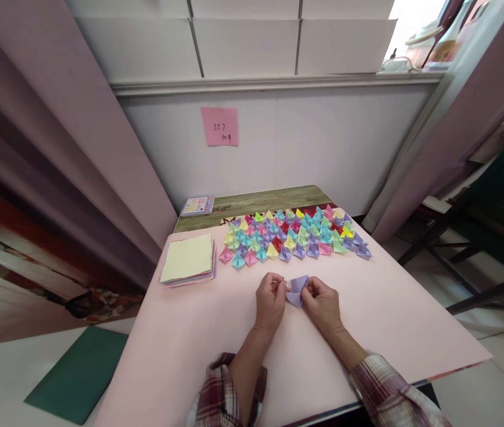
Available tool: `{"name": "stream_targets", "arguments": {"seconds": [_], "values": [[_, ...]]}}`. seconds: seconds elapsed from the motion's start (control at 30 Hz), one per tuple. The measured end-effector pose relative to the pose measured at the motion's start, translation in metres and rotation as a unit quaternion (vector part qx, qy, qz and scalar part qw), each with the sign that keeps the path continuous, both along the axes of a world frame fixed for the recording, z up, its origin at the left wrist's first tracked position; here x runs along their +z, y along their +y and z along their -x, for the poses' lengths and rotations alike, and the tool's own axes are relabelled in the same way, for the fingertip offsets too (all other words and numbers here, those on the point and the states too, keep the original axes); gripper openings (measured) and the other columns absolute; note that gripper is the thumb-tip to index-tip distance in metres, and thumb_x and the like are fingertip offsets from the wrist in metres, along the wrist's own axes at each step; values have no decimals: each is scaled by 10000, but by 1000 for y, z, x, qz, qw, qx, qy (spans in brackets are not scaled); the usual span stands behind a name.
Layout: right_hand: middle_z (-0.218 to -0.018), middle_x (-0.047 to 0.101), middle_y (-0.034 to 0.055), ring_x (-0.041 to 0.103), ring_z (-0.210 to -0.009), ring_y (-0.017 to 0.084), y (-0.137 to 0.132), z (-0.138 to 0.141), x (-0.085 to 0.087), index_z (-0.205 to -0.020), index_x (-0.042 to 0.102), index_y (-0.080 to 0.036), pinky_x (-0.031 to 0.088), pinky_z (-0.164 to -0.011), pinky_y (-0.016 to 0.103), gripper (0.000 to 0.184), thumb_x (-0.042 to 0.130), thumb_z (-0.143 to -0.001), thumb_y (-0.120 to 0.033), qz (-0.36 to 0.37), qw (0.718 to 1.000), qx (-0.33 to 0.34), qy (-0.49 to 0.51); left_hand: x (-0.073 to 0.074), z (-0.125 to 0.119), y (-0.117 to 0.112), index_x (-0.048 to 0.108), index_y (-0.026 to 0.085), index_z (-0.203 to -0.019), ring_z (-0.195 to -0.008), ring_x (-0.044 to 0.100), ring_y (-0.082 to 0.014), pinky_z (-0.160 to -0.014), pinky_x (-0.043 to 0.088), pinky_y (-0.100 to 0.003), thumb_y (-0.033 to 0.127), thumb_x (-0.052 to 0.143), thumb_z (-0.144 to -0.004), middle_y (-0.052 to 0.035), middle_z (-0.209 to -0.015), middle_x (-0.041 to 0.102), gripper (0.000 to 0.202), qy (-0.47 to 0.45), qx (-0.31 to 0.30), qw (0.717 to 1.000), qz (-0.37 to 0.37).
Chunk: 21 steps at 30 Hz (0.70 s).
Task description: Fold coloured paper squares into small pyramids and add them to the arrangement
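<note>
Between my two hands is a small folded lavender paper (pixel 296 292), partly shaped, with flaps standing up and a point toward me. My left hand (pixel 272 299) pinches its left edge between thumb and fingertips. On the other side, my right hand (pixel 323 301) grips the right part, its fingers partly hidden behind the paper. Just beyond the hands, several rows of small folded paper boats (pixel 285 254) in purple, blue, green, pink, yellow and red cover the back of the table.
A stack of square coloured paper (pixel 188 258), pale yellow on top, lies at left on the pink-covered table (pixel 181 344). Behind it is a small packet (pixel 197 205). A pink note (pixel 220 126) hangs on the wall. Curtains flank both sides; a dark chair (pixel 478 255) stands right.
</note>
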State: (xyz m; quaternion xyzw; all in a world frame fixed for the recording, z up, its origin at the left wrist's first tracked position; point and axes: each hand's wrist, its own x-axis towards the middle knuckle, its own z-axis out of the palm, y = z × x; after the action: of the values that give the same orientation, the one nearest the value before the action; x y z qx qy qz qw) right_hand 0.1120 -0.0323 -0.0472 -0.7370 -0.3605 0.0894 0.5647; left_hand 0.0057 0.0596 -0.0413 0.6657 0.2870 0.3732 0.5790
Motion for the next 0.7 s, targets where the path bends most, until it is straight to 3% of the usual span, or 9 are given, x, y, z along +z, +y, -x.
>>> {"name": "stream_targets", "arguments": {"seconds": [0.13,0.27,0.4,0.5,0.7], "values": [[-506,470,-52,411,-452,94,1,-2,-2,-629,520,-202,350,-446,193,191,572,-780,-306,-12,999,-10,32,6,2,-3,576,182,-852,-854,629,-178,-778,501,-301,334,465,-930,-71,-934,607,204,11,-15,996,-92],[-509,455,-58,402,-459,96,1,-3,-1,-620,495,-207,348,-458,197,196,574,-774,-300,-6,1000,-8,27,14,6,-5,592,180,-817,-970,574,-201,-877,466,-335,325,396,-963,-87,-960,585,284,30,-51,985,-164],[-514,427,-67,389,-466,93,0,-4,-1,-609,477,-210,340,-465,198,179,558,-757,-271,1,1000,-5,19,17,9,-5,581,177,-822,-967,569,-216,-784,502,-313,376,601,-855,-105,-1019,560,204,36,-106,977,-182],[-510,416,-69,378,-465,95,0,-5,-3,-605,470,-214,327,-454,198,175,551,-751,-268,2,1000,-6,26,17,10,-4,580,171,-836,-874,583,-195,-702,517,-294,368,737,-731,-125,-1091,540,273,38,-142,971,-186],[-510,427,-68,383,-461,94,1,-5,-3,-606,463,-216,335,-458,200,180,554,-751,-270,-1,1000,-8,22,18,10,-4,560,190,-772,-1053,564,-259,-823,504,-344,193,645,-756,-108,-972,582,86,37,-131,966,-222]]}}
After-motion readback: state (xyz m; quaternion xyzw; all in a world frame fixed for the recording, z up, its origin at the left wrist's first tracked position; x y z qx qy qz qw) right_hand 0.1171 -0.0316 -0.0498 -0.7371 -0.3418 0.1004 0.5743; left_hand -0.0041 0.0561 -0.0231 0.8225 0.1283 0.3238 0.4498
